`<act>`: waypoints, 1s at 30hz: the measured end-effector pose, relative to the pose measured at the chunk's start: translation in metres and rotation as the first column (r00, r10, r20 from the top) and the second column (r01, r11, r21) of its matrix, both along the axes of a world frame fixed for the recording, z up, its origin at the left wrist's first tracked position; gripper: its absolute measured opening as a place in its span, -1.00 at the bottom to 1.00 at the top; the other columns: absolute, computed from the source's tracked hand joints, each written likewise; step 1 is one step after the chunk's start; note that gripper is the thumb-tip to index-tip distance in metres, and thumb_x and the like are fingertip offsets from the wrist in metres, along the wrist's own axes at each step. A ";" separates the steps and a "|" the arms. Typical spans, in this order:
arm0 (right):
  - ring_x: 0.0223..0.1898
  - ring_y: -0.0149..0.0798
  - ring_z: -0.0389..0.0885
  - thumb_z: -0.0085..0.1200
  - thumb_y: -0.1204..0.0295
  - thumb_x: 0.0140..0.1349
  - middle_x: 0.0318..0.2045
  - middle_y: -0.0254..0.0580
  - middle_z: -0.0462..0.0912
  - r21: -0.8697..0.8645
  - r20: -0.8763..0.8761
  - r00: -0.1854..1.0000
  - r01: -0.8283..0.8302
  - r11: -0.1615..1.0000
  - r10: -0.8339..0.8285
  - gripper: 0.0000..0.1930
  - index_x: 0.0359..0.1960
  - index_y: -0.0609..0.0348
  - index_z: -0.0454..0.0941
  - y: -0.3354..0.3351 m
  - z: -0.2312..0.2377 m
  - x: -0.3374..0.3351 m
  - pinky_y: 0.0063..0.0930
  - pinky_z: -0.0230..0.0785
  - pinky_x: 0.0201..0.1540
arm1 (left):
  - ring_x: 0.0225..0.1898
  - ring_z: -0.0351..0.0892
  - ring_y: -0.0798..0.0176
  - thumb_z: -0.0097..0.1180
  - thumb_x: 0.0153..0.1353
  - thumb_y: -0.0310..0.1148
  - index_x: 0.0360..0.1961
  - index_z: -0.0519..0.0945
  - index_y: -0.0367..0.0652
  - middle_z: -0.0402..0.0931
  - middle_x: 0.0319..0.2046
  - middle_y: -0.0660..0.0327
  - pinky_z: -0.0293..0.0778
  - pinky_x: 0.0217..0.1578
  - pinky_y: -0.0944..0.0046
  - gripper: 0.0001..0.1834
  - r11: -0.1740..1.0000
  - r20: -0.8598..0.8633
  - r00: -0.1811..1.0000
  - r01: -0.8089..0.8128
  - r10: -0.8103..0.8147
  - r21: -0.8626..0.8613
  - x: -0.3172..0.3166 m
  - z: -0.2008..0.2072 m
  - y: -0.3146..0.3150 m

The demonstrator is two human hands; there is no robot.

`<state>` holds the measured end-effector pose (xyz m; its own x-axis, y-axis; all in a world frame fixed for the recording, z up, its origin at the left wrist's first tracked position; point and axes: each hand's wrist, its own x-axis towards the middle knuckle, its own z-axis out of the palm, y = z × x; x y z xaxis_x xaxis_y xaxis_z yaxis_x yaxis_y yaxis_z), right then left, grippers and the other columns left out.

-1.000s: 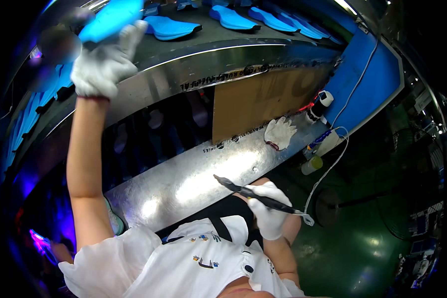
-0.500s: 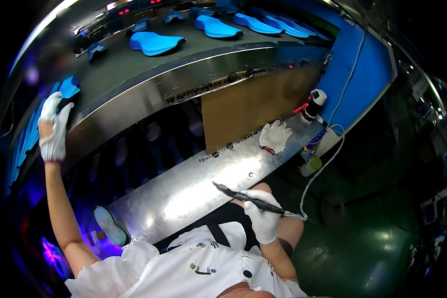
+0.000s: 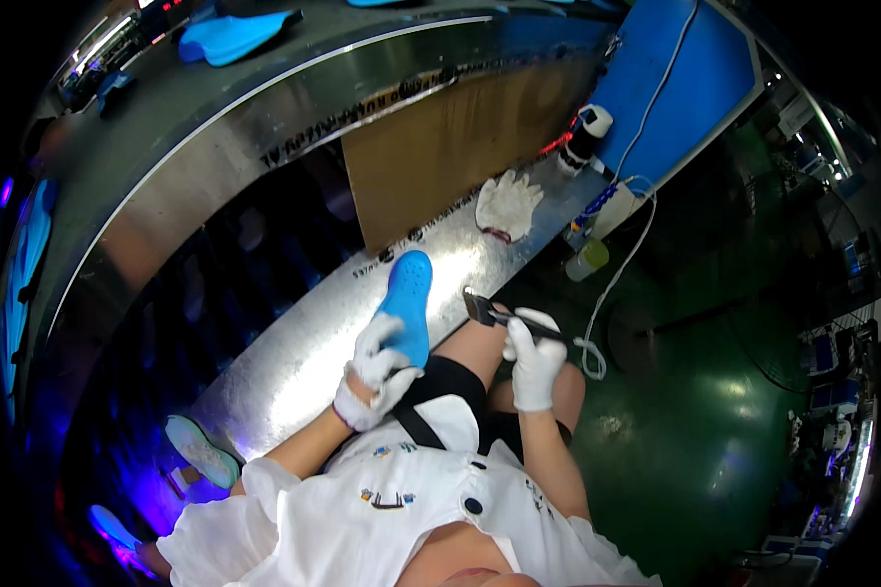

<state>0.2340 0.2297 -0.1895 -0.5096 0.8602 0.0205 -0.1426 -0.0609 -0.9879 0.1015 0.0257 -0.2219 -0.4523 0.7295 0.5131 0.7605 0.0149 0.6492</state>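
A blue insole (image 3: 411, 293), pierced with small holes near its far end, is held over the metal ledge by my left hand (image 3: 374, 377). My white-gloved left fingers are closed around its near end. In my right hand (image 3: 538, 362), also gloved in white, is a black-handled brush (image 3: 482, 308). Its flat dark head points left, toward the insole but apart from it. A pale cord (image 3: 592, 357) hangs close behind the handle; where it joins is hidden by my hand.
Beyond the ledge (image 3: 303, 357) runs a dark conveyor (image 3: 166, 147) carrying blue insoles (image 3: 230, 39). A loose white glove (image 3: 509, 205) lies on the ledge beside a brown cardboard panel (image 3: 431, 152). A white-capped bottle (image 3: 587, 132) stands farther right. A yellowish container (image 3: 587, 261) sits below.
My left hand has come back from the conveyor with a blue insole, now over the ledge. The brush has turned, showing its flat head. The head view has shifted.
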 end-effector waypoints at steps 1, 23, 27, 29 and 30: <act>-0.61 -0.55 0.45 0.22 0.49 0.26 -0.52 -0.35 0.57 0.017 0.007 0.998 -0.065 0.998 0.065 -0.81 -0.14 0.30 0.59 0.002 -0.002 -0.008 -0.67 0.30 -0.56 | 0.18 0.42 -0.11 0.42 -0.02 -0.44 -0.27 0.62 -0.19 0.35 0.21 -0.13 0.38 0.17 0.07 -0.72 0.998 0.173 0.982 -0.068 0.070 -0.015 0.001 -0.019 0.001; -0.40 -0.07 0.63 0.23 0.48 0.12 -0.38 -0.12 0.64 0.841 0.254 0.967 -0.204 0.501 -0.032 -0.83 -0.23 0.16 0.61 -0.013 0.037 -0.057 -0.33 0.50 -0.37 | 0.06 0.53 -0.16 -0.35 0.32 0.44 0.26 0.39 -0.15 0.54 0.07 -0.04 0.46 0.06 -0.26 -0.11 0.790 0.475 -0.680 -0.261 -0.559 0.555 0.006 0.000 0.055; -0.44 -0.13 0.66 0.34 0.51 -0.01 -0.40 -0.17 0.67 0.894 0.318 0.894 -0.394 0.216 0.315 -0.73 -0.22 0.16 0.64 -0.038 0.053 -0.043 -0.38 0.52 -0.38 | 0.09 0.51 -0.11 -0.31 0.24 0.52 0.27 0.38 -0.16 0.52 0.07 -0.04 0.41 0.16 -0.17 -0.03 0.680 0.387 -0.654 -0.273 -0.650 0.680 0.006 0.008 0.064; -0.44 -0.17 0.64 0.24 0.53 0.08 -0.41 -0.19 0.64 0.874 0.068 0.908 -0.254 0.415 0.413 -0.81 -0.23 0.19 0.61 -0.022 0.055 -0.046 -0.37 0.49 -0.38 | 0.08 0.51 -0.11 -0.29 0.20 0.56 0.27 0.37 -0.17 0.52 0.05 -0.04 0.37 0.20 -0.16 0.01 0.616 0.385 -0.636 -0.185 -0.669 0.766 0.004 0.006 0.063; -0.46 -0.15 0.65 0.30 0.52 0.12 -0.44 -0.13 0.64 0.615 0.076 0.958 -0.264 0.743 0.277 -0.87 -0.30 0.24 0.64 -0.025 0.058 -0.045 -0.36 0.51 -0.35 | 0.07 0.51 -0.10 -0.28 0.18 0.58 0.27 0.37 -0.18 0.52 0.04 -0.04 0.35 0.22 -0.15 0.03 0.584 0.382 -0.632 -0.140 -0.675 0.800 0.006 0.005 0.060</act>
